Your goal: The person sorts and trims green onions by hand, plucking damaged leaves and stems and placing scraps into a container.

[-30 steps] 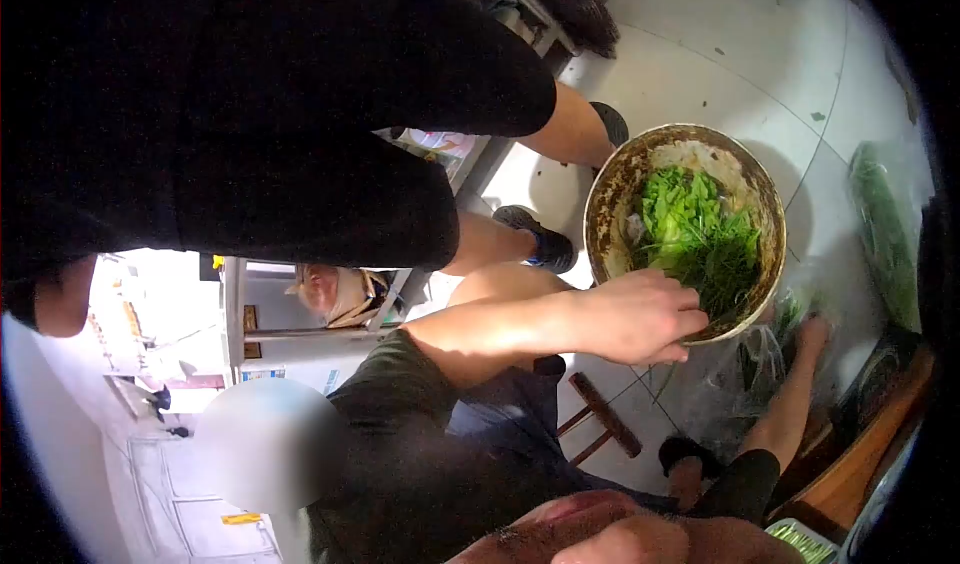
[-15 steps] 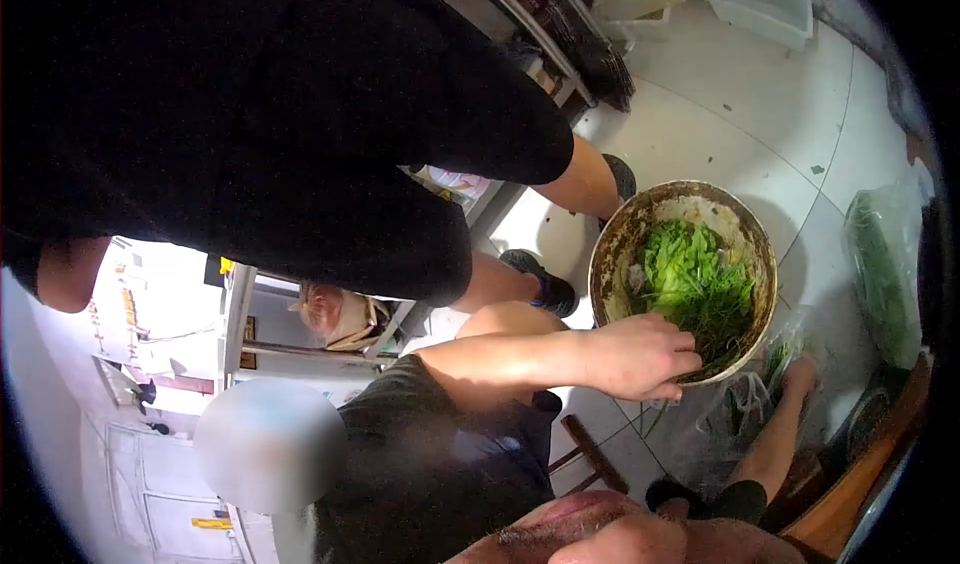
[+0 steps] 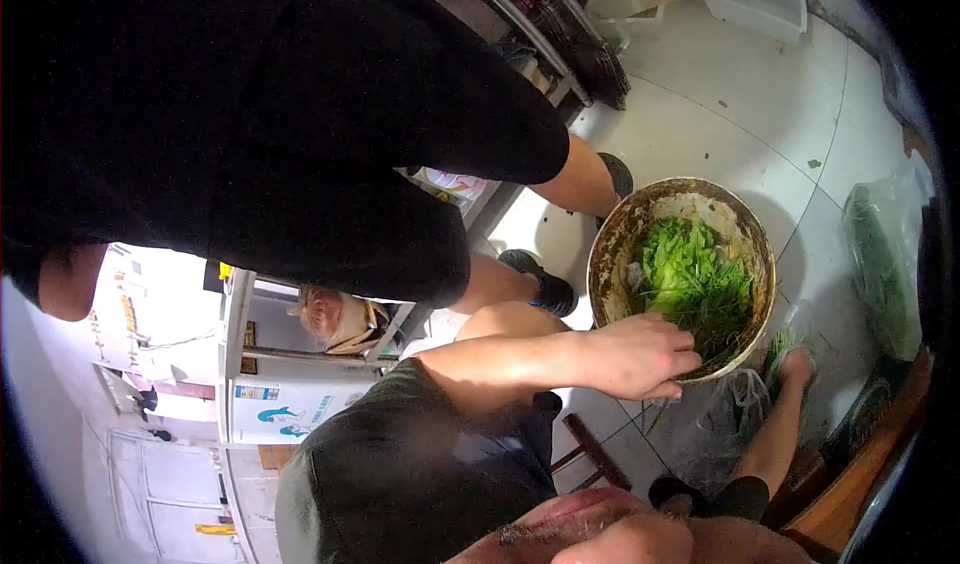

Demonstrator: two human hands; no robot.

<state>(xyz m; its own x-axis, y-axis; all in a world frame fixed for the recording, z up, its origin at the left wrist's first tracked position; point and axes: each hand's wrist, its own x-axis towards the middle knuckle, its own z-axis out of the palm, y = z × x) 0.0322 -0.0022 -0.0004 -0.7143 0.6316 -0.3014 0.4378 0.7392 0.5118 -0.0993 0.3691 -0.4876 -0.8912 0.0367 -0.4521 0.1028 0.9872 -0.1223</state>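
My left hand point(image 3: 640, 356) is closed over the near rim of a stained round bucket point(image 3: 603, 269), back of the hand toward me. A thin green stem hangs below its curled fingertips; most of its grip is hidden. Inside the bucket lie bright green leaves point(image 3: 680, 261) and fine, stringy greens point(image 3: 720, 299). To the right, low by the floor, my right hand point(image 3: 796, 366) is closed on a bunch of green herbs point(image 3: 776, 352). A crumpled clear plastic bag point(image 3: 735, 404) lies around that hand, and its fingers are only partly visible.
A co-worker in black shorts point(image 3: 480, 114) stands beyond the bucket, shoes point(image 3: 540, 282) close to it. A bag of greens point(image 3: 885, 264) lies far right. Clear tubs point(image 3: 752, 4) sit on the tiled floor at the top. A wooden stool point(image 3: 597, 454) is below.
The view has shifted slightly. My right hand and its herbs have moved a little to the left in view. My left hand stays at the bucket rim.
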